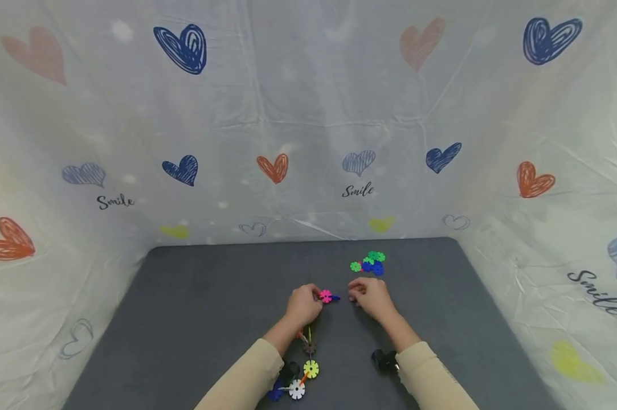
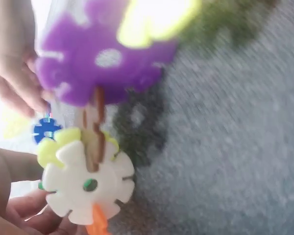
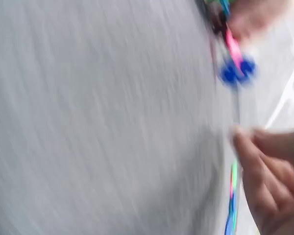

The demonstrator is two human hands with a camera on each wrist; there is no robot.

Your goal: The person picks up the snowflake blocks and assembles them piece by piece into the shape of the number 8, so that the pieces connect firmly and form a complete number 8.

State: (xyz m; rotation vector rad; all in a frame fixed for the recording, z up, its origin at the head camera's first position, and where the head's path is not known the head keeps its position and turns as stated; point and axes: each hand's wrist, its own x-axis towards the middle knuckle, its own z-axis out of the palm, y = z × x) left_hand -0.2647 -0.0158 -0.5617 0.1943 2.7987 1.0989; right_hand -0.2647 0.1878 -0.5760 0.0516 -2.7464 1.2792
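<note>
My left hand (image 1: 304, 306) grips a chain of interlocking notched plastic discs near its far end. A pink disc (image 1: 326, 296) sticks out past the fingertips, with a blue disc (image 1: 336, 298) joined to it on the right. From under that hand the chain runs back toward me, with a yellow disc (image 1: 311, 369) and a white disc (image 1: 297, 389) in it. Close up in the left wrist view are a purple disc (image 2: 73, 63) and another white disc (image 2: 63, 181). Just right of the blue disc, apart from it, my right hand (image 1: 374, 298) has loosely curled fingers; nothing shows between them.
A small cluster of loose green and blue discs (image 1: 374, 264) lies beyond my right hand on the dark grey table (image 1: 211, 296). Black gear (image 1: 384, 361) sits at the right wrist. A heart-printed curtain (image 1: 308, 102) surrounds the table's back and sides.
</note>
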